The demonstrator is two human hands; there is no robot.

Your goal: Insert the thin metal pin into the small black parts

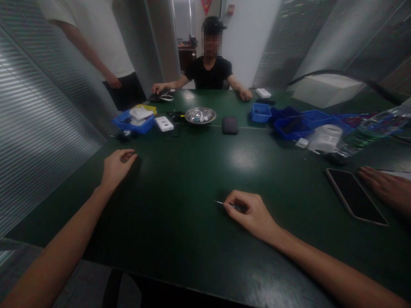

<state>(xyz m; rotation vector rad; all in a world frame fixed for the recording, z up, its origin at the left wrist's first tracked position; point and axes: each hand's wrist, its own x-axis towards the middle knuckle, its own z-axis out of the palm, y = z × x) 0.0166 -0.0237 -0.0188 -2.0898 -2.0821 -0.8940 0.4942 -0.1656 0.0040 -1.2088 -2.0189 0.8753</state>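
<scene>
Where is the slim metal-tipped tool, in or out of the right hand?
In: the right hand pinches the tool, its metal tip protruding leftward.

The round dish is shiny metal. Beneath it, the tabletop is smooth with a soft gloss; left of it, the blue tray is plastic; on its near side, the slim tool's shaft is probably metal.

Table: bowl, basket to its left | phone right of right hand | bottle behind phone
</scene>
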